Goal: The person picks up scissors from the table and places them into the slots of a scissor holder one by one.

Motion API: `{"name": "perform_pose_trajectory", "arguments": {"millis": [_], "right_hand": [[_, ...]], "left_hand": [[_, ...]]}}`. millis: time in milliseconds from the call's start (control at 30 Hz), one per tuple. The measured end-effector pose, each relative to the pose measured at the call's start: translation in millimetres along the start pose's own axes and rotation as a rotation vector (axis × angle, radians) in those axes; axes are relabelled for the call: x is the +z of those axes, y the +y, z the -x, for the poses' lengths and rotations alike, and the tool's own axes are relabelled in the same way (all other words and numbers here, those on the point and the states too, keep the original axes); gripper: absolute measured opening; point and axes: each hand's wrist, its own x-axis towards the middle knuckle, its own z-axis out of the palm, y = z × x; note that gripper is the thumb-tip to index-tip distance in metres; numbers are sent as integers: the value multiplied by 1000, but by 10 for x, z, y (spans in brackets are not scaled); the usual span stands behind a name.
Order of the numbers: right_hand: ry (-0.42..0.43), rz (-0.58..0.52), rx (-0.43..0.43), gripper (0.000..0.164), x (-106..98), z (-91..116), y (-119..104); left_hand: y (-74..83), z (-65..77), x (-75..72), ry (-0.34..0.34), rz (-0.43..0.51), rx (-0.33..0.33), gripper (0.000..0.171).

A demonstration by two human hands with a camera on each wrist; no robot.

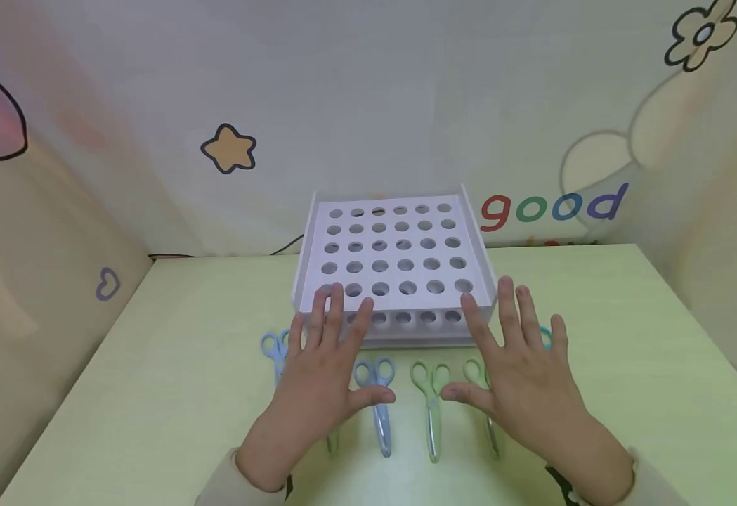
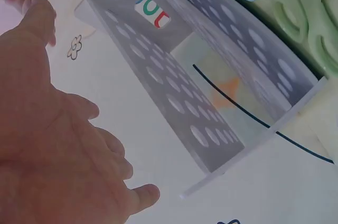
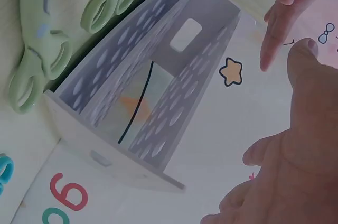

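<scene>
Both of my hands hover with fingers spread, palms down, holding nothing. The left hand [image 1: 320, 372] is over the front left of a white rack [image 1: 393, 254] with rows of round holes; the right hand [image 1: 523, 376] is over its front right. Several pairs of scissors lie in front of the rack. Blue scissors [image 1: 382, 414] and green scissors [image 1: 433, 414] lie between the hands. Other green scissors [image 1: 474, 371] are partly behind the right thumb. More blue scissors [image 1: 271, 348] and a turquoise handle [image 1: 546, 336] are mostly covered by the hands.
The pale green table [image 1: 121, 393] meets a printed backdrop [image 1: 368, 98] with a star, a flower and the word "good". A thin black cord [image 1: 288, 244] runs behind the rack. In the left wrist view, the rack's side panel [image 2: 153, 10] has a cutout.
</scene>
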Motion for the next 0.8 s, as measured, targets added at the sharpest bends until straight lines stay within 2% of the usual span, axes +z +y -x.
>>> {"name": "perform_pose_trajectory", "arguments": {"millis": [133,300,633,800], "right_hand": [[-20,-10,7,112,-7,3,31],[-5,-10,6,116,-15,34,131],[13,-19,20,115,-35,130,358],[-18,-28,36,115,-29,143,440]], "left_hand": [[-67,-5,-12,21,-1,3,119],[-165,-43,-38,46,10,3,119],[-376,-166,-111,34,21,-45,119],[-465,-215,-122,53,31,-52,118]]}}
